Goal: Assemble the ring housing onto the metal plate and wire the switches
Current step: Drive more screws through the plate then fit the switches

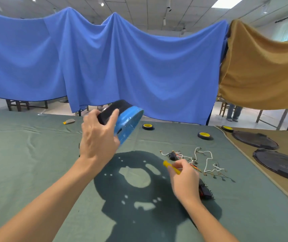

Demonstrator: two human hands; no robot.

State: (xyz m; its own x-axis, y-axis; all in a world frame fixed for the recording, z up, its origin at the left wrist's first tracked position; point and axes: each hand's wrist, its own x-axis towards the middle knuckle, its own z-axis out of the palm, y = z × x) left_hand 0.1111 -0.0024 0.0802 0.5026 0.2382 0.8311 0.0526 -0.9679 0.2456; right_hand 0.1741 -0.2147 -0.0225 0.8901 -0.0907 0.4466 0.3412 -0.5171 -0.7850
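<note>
Left hand: the left hand (99,137) was raised over the worktop (26,154), forearm coming in from the lower left, back of the hand toward the camera
Left grip: curled round the black upper part of the ring housing (131,117), one finger laid straight along its side
Ring housing: held in the air above the green cloth and tilted, its blue rim facing right and down, touching nothing but the hand
Right hand: the right hand (185,179) sat low, near the cloth, to the right of a dark shadow (136,198) with light patches
Right grip: fingertips pinched on a yellow tool handle (172,166); its tip was hidden
Wiring: a loose tangle of wires (201,158) lay just beyond the right hand, a black switch block (205,189) just beside its wrist
Edges: the far edge ran behind the housing, with tape rolls (148,126) near it; the green cloth met a tan cloth on the right, where two black discs (283,166) lay
Open room: bare green cloth spread to the left of the left forearm
</note>
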